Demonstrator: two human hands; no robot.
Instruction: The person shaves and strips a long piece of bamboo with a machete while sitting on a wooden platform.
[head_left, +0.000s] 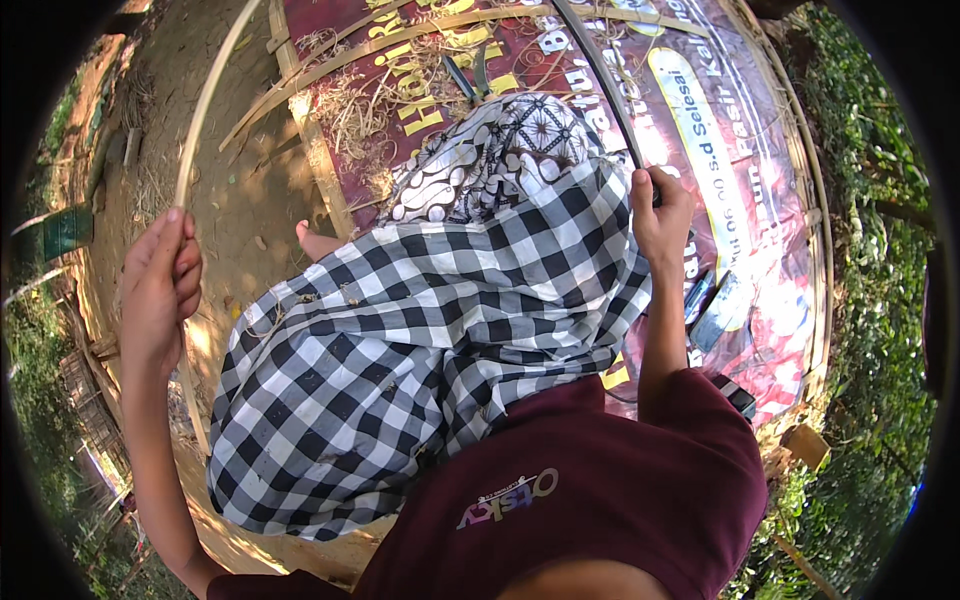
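My left hand [160,280] is closed around a long, thin, pale strip [215,95] that looks like split bamboo; it rises past the top edge. A pale length [190,400] also shows below this fist, maybe the same piece. On the other side, my right hand [662,215] pinches a long, narrow, dark strip [600,75] between thumb and fingers. It too runs out at the top, so whether the two strips join is hidden. Between my hands, a black-and-white checked cloth [430,310] covers my lap, with a patterned cloth [490,160] beyond it.
A printed dark-red sheet [665,30] lies under me, edged with bamboo poles [318,150]. Curly shavings [360,125] are scattered there. Two narrow dark tools [460,78] lie past my knees. A flat dark phone-like object [718,318] and a black box [735,397] sit at my right.
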